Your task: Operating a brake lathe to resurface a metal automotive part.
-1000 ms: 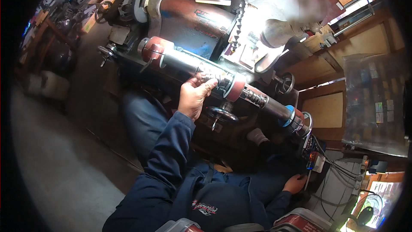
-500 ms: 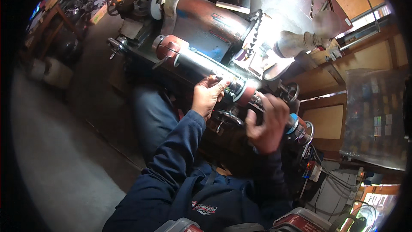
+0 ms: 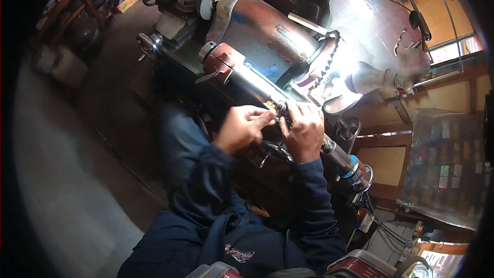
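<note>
On the lathe (image 3: 257, 36), midway along the bright shaft (image 3: 252, 85): left hand (image 3: 242, 128) and right hand (image 3: 304, 133) pinch a small fitting (image 3: 278, 108) between their fingertips; shaft axis runs upper-left to lower-right

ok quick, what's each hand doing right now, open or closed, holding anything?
Left hand: fingers pinched on a small part at the machine's long shaft.
Right hand: closed over the shaft beside it; what it holds cannot be told.
</note>
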Available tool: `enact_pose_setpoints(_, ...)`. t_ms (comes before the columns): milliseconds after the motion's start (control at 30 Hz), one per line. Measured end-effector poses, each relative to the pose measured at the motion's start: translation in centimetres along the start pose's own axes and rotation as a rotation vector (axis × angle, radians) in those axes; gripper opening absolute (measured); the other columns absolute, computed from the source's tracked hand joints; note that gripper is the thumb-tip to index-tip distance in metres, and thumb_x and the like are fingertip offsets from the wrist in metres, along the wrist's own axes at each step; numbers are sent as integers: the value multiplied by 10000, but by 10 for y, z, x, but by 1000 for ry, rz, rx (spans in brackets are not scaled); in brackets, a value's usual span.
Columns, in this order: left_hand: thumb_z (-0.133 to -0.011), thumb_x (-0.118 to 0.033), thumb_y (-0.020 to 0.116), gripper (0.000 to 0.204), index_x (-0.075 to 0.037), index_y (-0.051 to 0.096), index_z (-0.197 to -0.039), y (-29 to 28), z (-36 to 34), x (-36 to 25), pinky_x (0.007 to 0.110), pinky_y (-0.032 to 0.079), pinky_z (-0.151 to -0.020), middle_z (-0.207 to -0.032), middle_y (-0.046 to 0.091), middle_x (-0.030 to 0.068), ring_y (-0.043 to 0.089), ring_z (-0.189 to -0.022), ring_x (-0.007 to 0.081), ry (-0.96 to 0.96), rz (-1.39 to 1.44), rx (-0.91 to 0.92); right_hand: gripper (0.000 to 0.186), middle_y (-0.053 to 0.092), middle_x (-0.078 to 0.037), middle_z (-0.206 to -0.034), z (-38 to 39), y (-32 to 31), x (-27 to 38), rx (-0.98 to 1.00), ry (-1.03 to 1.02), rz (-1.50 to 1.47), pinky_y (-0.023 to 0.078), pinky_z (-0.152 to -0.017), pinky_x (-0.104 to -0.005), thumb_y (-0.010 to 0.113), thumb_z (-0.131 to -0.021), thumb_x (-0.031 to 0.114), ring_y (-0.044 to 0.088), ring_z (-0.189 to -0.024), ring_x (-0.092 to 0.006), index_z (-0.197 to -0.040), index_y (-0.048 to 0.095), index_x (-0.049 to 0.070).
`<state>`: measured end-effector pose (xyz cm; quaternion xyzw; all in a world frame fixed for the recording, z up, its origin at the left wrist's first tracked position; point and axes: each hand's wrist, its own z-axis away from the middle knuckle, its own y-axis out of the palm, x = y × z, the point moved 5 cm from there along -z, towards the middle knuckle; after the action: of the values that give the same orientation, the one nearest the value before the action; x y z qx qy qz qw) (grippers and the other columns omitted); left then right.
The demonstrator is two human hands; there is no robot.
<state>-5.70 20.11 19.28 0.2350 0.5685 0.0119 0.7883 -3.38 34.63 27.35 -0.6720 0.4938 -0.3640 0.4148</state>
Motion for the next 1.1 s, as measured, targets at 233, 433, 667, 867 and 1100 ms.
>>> enact_pose_setpoints(233, -1020, -275, 582, 342, -42, 629, -1265, -135, -40, -134, 213, 487, -729, -1050, 713, 61, 636, -816, 75, 547, -431, -286, 377, 668, -111, -1032, 0, -1, -3, -11, -21, 42, 444, -950, -437, 753, -760, 196, 611, -1021, -301, -1104, 679, 60)
enact_pose_setpoints(433, -1007, -243, 595, 432, -50, 556, -1392, -146, -75, -94, 298, 446, -1012, -1325, 612, 76, 581, -1165, 139, 273, -121, 428, 439, 681, -130, -1059, 0, 4, -1, 42, -1, 52, 447, -968, -440, 769, -756, 188, 618, -1043, -324, -1171, 685, 73)
enact_pose_setpoints(667, -944, -242, 694, 460, -48, 590, -1348, -161, -93, -99, 329, 452, -1037, -1248, 655, 47, 606, -1139, 149, 385, -264, 386, 420, 671, -110, -1039, -1, 6, -2, 43, -15, 71, 446, -933, -425, 769, -756, 195, 611, -1019, -300, -1149, 687, 73)
enact_pose_setpoints(867, -1020, -345, 567, 378, -9, 656, -1170, -154, -104, -81, 285, 463, -942, -1063, 682, 33, 615, -1007, 122, 530, -412, 88, 426, 678, -106, -1038, -2, 9, -1, 49, -23, 96, 446, -929, -423, 774, -752, 191, 616, -1009, -300, -1154, 690, 78)
enact_pose_setpoints(1100, -1010, -445, 535, 480, -37, 655, -1233, -152, -96, -84, 297, 475, -884, -1060, 694, 51, 633, -957, 153, 165, 39, 328, 428, 684, -112, -1052, -3, 7, -2, 50, -3, 101, 446, -931, -427, 781, -750, 179, 619, -1010, -303, -1154, 690, 72)
